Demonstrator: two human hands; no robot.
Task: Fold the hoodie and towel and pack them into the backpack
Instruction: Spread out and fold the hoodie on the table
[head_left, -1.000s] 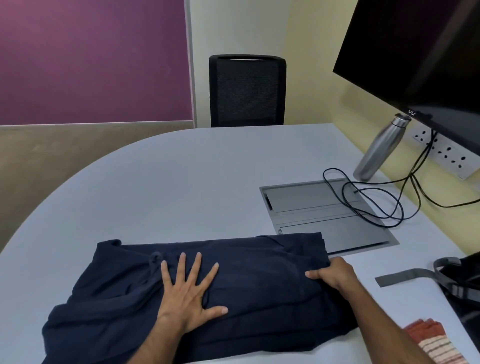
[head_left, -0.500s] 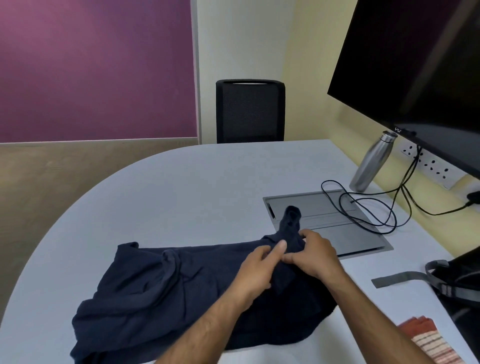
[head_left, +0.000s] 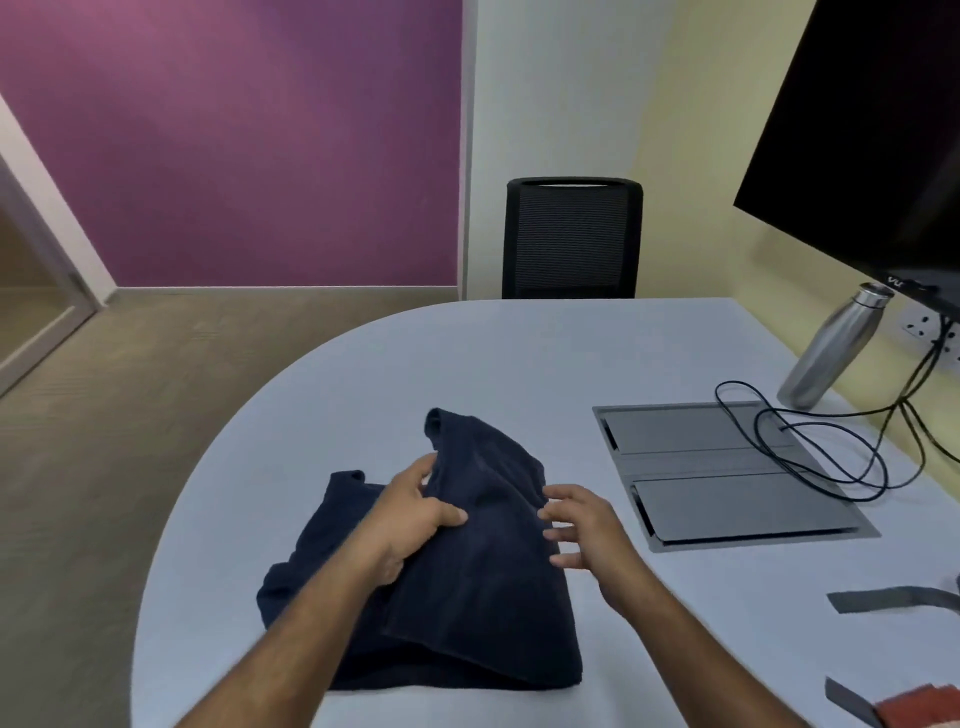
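Hoodie (head_left: 467, 587), dark navy, lies on the pale grey table (head_left: 519, 353) in its near middle part, partly folded, with one layer thrown over the other and a cuff or corner standing up at its far edge. At the far left there is a purple wall (head_left: 234, 140) and a brown floor (head_left: 130, 395) beside the rounded table edge.

On the left half of the hoodie is the left hand (head_left: 415, 512). Its fingers are curled into the cloth and its thumb presses on the upper layer, so it grips a fold of the hoodie. The right hand (head_left: 584, 525) is just beside the right edge of the hoodie. Its fingers are spread and relaxed, and it holds nothing; whether the fingertips touch the cloth I cannot tell.

Behind the table stands a black chair (head_left: 571, 239). To the right of the hoodie a grey cable box lid (head_left: 727, 478) is set in the table, and a black cable (head_left: 810, 447) lies in loops over it. Further right a steel bottle (head_left: 831, 348) stands near the wall, under a dark screen (head_left: 872, 130). At the right border a grey strap (head_left: 893, 597) lies on the table, and in the low right corner a small part of the red striped towel (head_left: 919, 709) shows.
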